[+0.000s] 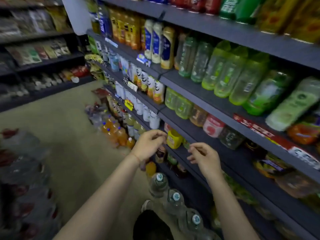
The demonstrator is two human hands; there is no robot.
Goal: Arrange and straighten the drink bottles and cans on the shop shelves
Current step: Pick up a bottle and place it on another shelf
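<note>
Dark shelves on the right carry rows of drink bottles. My left hand hovers in front of a lower shelf, just left of a yellow container, fingers loosely curled with nothing in them. My right hand hangs to the right of that container, also loosely curled and holding nothing, its fingertips near a small green item. A small dark bottle and an orange bottle stand below my left hand. The view is blurred.
Green bottles fill the shelf above. White bottles and orange-labelled ones stand further left. Clear water bottles and orange soda bottles sit on the floor. Packed bottles line the left side.
</note>
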